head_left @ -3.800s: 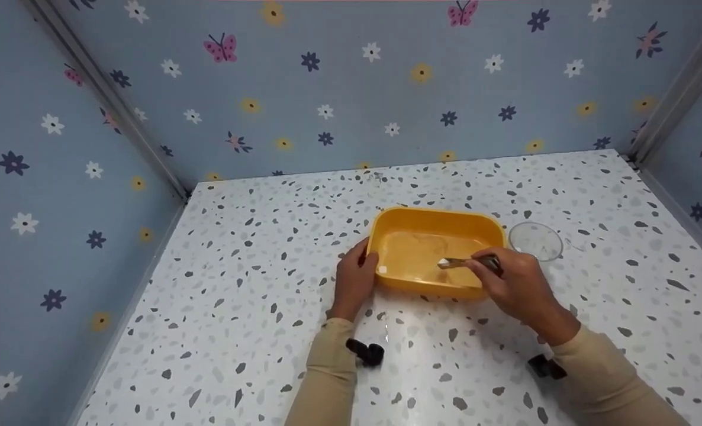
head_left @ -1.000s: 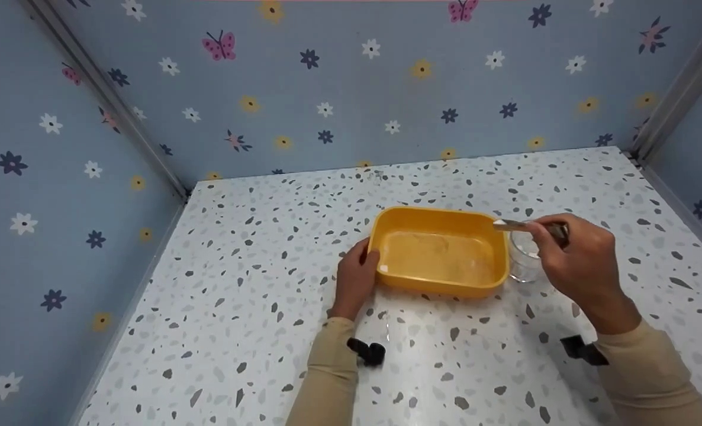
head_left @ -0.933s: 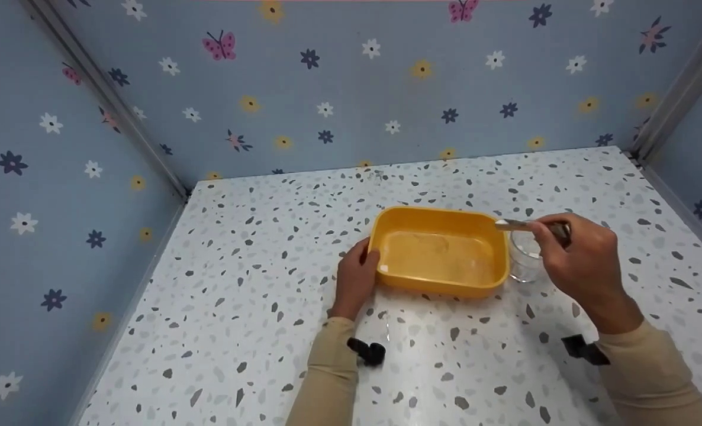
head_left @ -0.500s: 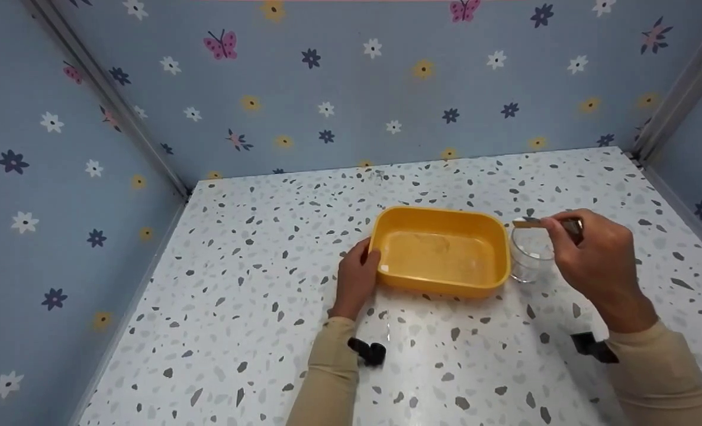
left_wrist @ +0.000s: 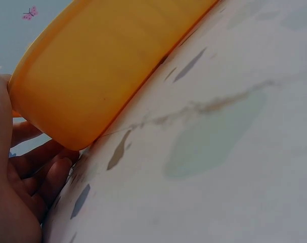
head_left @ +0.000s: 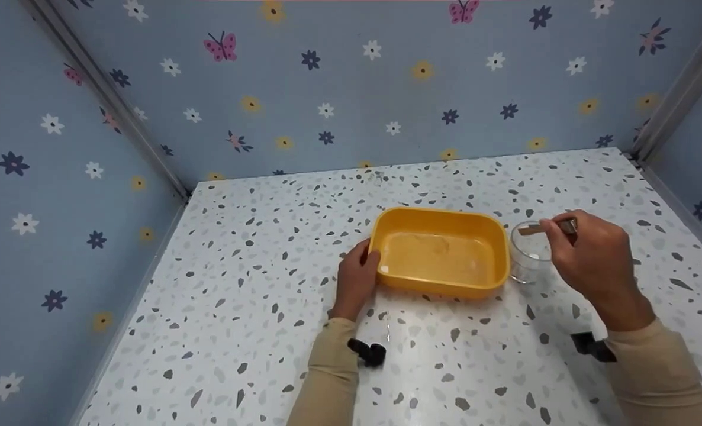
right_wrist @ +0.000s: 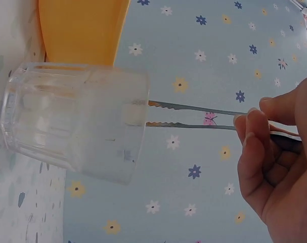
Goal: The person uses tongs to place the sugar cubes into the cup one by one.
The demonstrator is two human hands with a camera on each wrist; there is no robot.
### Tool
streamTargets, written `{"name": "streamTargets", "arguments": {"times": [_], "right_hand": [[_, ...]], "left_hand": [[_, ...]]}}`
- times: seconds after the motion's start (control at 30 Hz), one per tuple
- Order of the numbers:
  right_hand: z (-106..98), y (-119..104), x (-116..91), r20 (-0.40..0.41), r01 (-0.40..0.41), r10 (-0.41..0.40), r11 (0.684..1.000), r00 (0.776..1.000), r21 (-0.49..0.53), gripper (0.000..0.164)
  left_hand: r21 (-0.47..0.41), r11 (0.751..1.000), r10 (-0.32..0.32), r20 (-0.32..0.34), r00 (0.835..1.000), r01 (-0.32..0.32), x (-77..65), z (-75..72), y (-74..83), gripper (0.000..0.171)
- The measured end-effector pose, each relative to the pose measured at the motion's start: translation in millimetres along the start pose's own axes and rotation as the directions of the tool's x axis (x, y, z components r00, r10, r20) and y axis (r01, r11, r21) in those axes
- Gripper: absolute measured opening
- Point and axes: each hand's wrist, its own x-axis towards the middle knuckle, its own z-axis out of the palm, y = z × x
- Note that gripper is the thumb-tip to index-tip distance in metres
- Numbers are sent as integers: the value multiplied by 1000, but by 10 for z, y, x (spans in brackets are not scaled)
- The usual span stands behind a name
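My left hand (head_left: 357, 278) grips the left end of a yellow plastic basin (head_left: 440, 288), thumb at its rim and fingers against the outer wall. In my right hand (head_left: 593, 260) a pair of slim metal tongs (right_wrist: 193, 109) is pinched between thumb and fingers. Their serrated tips reach just inside the mouth of a clear glass (right_wrist: 67, 121). Between the tips, blurred by the glass wall, shows a small whitish cube (right_wrist: 133, 114). Pale pieces also show through the glass lower down. A small white square (head_left: 385, 269) lies in the basin's near left corner.
The glass stands close against the basin's right side on a speckled white table (head_left: 256, 254). Blue flowered panels (head_left: 363, 83) close off the back and both sides. Black wrist cameras (head_left: 367, 353) sit on both sleeves.
My right hand has gone from over the basin rightward to the glass, and the tongs' tips have dipped from above the rim into its mouth. My left hand keeps its hold on the basin.
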Motion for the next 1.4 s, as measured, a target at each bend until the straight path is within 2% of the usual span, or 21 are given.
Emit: {"name": "streamTargets", "arguments": {"times": [0.2, 0.5, 0.7, 1.13, 1.4], "right_hand": [[47, 58, -8, 41, -72, 72, 997, 997, 1, 19], [137, 117, -25, 84, -46, 46, 999, 995, 4, 20], [170, 147, -37, 107, -71, 69, 997, 992, 21, 20], [134, 131, -36, 91, -98, 97, 995, 991, 12, 21], [65, 48, -12, 79, -174, 173, 985, 982, -2, 23]], "left_hand": [[-10, 1000, -3, 3, 1000, 3, 1, 4, -2, 44], [-5, 1000, 5, -1, 1000, -5, -8, 1, 7, 44], [-22, 1000, 3, 4, 1000, -3, -2, 3, 2, 44], [-19, 1000, 19, -8, 1000, -20, -5, 3, -15, 45], [-23, 999, 40, -10, 999, -40, -5, 1, -27, 46]]}}
